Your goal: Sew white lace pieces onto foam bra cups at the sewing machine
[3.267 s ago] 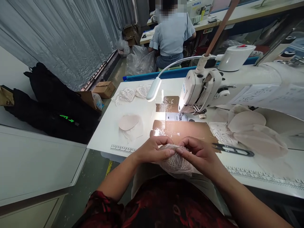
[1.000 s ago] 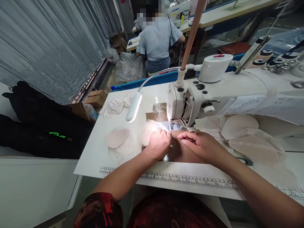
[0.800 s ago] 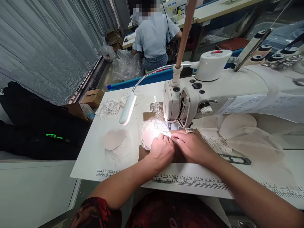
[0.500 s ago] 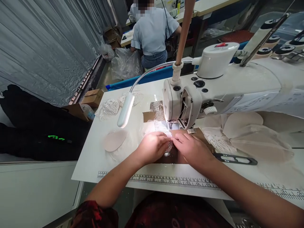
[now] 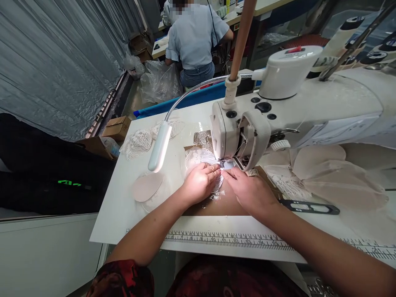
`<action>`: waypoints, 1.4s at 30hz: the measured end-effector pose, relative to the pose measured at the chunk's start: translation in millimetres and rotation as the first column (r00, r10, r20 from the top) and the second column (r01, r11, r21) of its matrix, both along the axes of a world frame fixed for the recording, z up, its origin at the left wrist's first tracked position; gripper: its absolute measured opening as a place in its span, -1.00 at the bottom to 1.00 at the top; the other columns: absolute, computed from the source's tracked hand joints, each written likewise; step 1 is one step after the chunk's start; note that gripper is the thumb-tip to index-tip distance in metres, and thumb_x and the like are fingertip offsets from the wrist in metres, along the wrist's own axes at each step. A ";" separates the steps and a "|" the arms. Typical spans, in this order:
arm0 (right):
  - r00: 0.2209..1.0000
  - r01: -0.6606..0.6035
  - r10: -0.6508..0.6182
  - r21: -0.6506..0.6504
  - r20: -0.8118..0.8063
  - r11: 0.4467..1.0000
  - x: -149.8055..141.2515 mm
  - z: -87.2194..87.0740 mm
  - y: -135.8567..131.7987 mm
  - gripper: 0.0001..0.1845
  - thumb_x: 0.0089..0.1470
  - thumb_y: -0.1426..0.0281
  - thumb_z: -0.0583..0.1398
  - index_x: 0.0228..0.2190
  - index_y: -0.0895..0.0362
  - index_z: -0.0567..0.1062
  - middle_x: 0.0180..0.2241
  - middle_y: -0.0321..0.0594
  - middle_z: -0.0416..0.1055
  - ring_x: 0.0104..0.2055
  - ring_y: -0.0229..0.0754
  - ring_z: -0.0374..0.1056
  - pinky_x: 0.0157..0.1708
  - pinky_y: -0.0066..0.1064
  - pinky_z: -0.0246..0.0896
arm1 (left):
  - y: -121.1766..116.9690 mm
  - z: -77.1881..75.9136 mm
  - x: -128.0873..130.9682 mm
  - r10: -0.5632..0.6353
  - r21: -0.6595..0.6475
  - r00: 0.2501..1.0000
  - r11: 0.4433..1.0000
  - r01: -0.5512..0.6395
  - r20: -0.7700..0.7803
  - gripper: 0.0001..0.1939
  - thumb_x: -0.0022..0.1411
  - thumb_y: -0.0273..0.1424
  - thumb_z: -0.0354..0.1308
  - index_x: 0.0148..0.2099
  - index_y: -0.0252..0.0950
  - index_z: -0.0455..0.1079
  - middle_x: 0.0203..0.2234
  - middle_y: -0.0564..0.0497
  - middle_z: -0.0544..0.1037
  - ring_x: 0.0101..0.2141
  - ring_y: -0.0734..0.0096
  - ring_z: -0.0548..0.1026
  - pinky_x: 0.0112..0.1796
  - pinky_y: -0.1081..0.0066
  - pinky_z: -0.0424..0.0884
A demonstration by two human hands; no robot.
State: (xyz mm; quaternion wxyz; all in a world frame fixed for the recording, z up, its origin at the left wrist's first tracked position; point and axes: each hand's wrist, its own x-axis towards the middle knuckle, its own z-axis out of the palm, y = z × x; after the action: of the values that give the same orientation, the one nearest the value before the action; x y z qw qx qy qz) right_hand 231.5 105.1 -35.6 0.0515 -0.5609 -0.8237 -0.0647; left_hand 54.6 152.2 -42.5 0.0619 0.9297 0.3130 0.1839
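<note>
A piece of white lace fabric point(image 5: 195, 157) lies under the needle area of a white sewing machine point(image 5: 224, 130). My left hand point(image 5: 199, 183) is closed on the lace from the left, its fingers bunched and pressed down close to the presser foot point(image 5: 222, 164). From the right, my right hand point(image 5: 252, 189) grips the lace edge between thumb and forefinger, just in front of the foot. Both sets of fingertips nearly meet there. The palms hide part of the lace, and its near end shows between the hands over the brown board point(image 5: 213, 209).
A lamp point(image 5: 160, 146) hangs left of the machine head. Beige cup pieces point(image 5: 147, 187) and lace pieces point(image 5: 137, 143) lie on the left, more cups point(image 5: 337, 177) on the right. A dark thread snipper point(image 5: 309, 207) sits beside my right wrist. A person point(image 5: 196, 37) sits beyond the table.
The lace has moved away from me under the presser foot, showing more beyond it. Both hands have moved slightly forward with it, closer to the needle. The view has shifted a little.
</note>
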 end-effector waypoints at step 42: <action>0.825 -0.174 0.164 0.033 -0.541 0.984 20.8 -6.0 -4.9 -0.66 0.16 0.47 -0.03 -0.23 0.14 0.52 -0.23 -0.19 0.53 -0.20 -0.19 0.40 -0.20 -0.36 0.26 | -47.1 19.1 -17.5 0.131 -0.275 0.963 0.959 -0.063 0.236 -0.72 0.25 -0.43 0.01 -0.04 -0.34 0.43 -0.06 -0.14 0.52 -0.02 0.28 0.46 0.04 0.22 0.39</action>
State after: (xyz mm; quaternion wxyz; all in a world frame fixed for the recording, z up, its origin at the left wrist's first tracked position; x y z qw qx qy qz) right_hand 252.2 100.2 -41.6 0.2828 -0.4814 -0.8225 0.1085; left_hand 37.2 105.1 -23.4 0.2155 0.8657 0.3699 0.2596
